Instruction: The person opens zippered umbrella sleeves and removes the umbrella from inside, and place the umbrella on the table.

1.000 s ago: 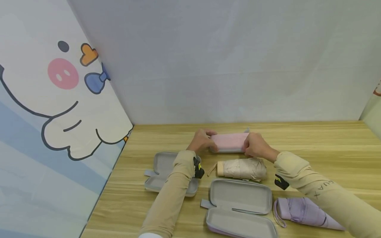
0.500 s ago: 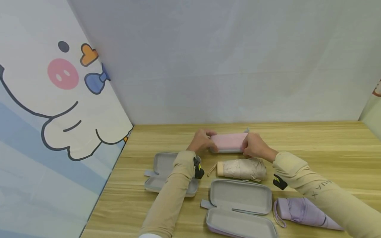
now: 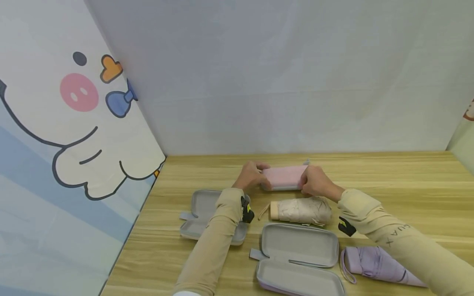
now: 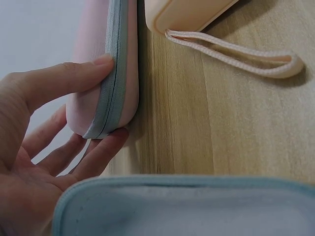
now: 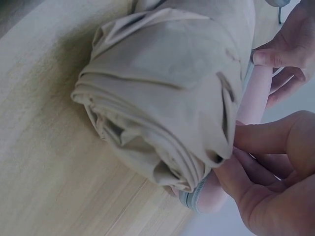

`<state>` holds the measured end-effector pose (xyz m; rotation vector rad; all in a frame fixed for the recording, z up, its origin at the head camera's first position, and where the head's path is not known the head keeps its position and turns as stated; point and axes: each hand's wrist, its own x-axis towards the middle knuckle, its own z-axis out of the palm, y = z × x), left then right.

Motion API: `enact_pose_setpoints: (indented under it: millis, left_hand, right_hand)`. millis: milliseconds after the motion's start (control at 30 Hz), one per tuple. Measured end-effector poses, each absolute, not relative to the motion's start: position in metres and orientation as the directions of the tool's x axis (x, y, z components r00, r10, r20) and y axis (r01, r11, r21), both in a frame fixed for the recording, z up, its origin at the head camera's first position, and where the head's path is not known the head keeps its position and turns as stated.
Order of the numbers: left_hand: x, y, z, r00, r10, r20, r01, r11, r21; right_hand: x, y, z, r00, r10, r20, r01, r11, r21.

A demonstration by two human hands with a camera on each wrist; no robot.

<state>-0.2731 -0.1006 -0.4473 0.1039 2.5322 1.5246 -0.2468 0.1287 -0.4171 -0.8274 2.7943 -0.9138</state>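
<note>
A pink zip case (image 3: 284,176) lies closed near the back of the table, a grey tab sticking up behind it. My left hand (image 3: 249,176) grips its left end; in the left wrist view the thumb presses by the grey-blue zipper (image 4: 114,73) and the fingers wrap the rounded end. At the right part of the front edge, my right hand (image 3: 316,182) pinches at the zipper; the pull itself is hidden. A folded beige umbrella (image 3: 301,210) with a wrist loop lies just in front, partly blocking that pinch in the right wrist view.
Two open cases with grey linings lie nearer: a left case (image 3: 201,207), partly under the left forearm, and a front case (image 3: 300,244) with a purple underside. A folded purple umbrella (image 3: 377,263) lies at front right. A pale curtain (image 3: 296,82) hangs behind the table.
My right hand has slid slightly left along the front edge of the pink case. The left hand and the case keep their places.
</note>
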Motion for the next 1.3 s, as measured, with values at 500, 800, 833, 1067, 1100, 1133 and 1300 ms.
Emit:
enact_pose_setpoints:
  millis: [500, 800, 833, 1067, 1100, 1133, 1300]
  left_hand:
    - [-0.274, -0.1, -0.449, -0.98, 0.162, -0.116, -0.018, 0.509, 0.861]
    - [-0.276, -0.1, -0.45, -0.981, 0.152, -0.119, -0.024, 0.516, 0.856]
    - [-0.276, -0.099, -0.45, -0.981, 0.152, -0.123, -0.027, 0.519, 0.854]
    - [-0.277, -0.099, -0.449, -0.978, 0.152, -0.141, -0.039, 0.533, 0.846]
    - [-0.277, -0.099, -0.449, -0.978, 0.15, -0.142, -0.041, 0.531, 0.846]
    - [-0.277, -0.098, -0.449, -0.978, 0.15, -0.146, -0.046, 0.528, 0.848]
    - [-0.276, -0.097, -0.449, -0.976, 0.15, -0.158, -0.056, 0.529, 0.847]
  right_hand:
    - [-0.249, 0.126, -0.421, -0.853, -0.51, 0.113, -0.474, 0.667, -0.575]
    - [-0.251, 0.124, -0.423, -0.842, -0.52, 0.141, -0.501, 0.658, -0.563]
    - [-0.251, 0.124, -0.423, -0.84, -0.522, 0.145, -0.504, 0.654, -0.564]
    - [-0.251, 0.123, -0.426, -0.838, -0.519, 0.165, -0.511, 0.644, -0.569]
    - [-0.251, 0.123, -0.427, -0.838, -0.52, 0.166, -0.512, 0.644, -0.568]
    - [-0.252, 0.122, -0.427, -0.839, -0.519, 0.162, -0.509, 0.645, -0.57]
    - [-0.252, 0.122, -0.43, -0.839, -0.522, 0.153, -0.505, 0.645, -0.573]
